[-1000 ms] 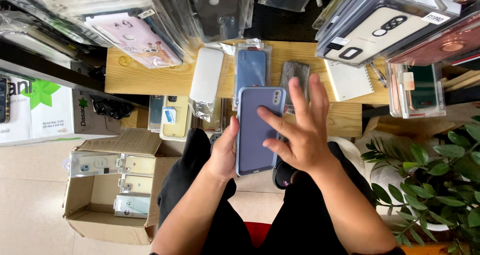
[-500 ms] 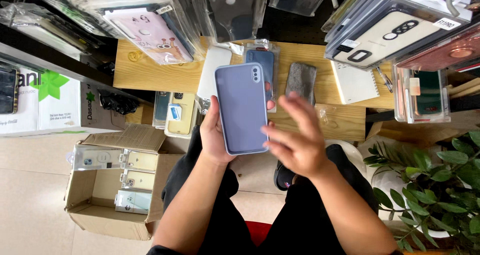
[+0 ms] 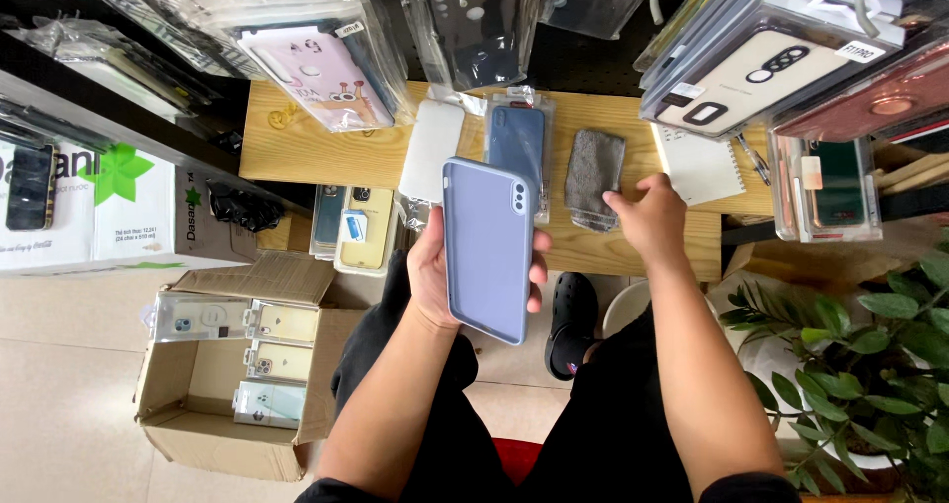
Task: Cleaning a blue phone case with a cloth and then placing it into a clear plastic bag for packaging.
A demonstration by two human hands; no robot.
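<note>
My left hand holds a lavender phone case upright in front of me, its back with the camera cut-out facing me. My right hand reaches forward onto the small wooden table, fingertips touching a grey glittery phone case. Beside that lie a blue case in a clear sleeve and a white case.
Many packaged phone cases hang above the table. An open cardboard box with packaged cases sits on the floor at left, next to a white carton. A notepad lies at the table's right; a green plant stands at right.
My right hand left the lavender case and moved forward to the grey case on the table. My left hand keeps the lavender case raised.
</note>
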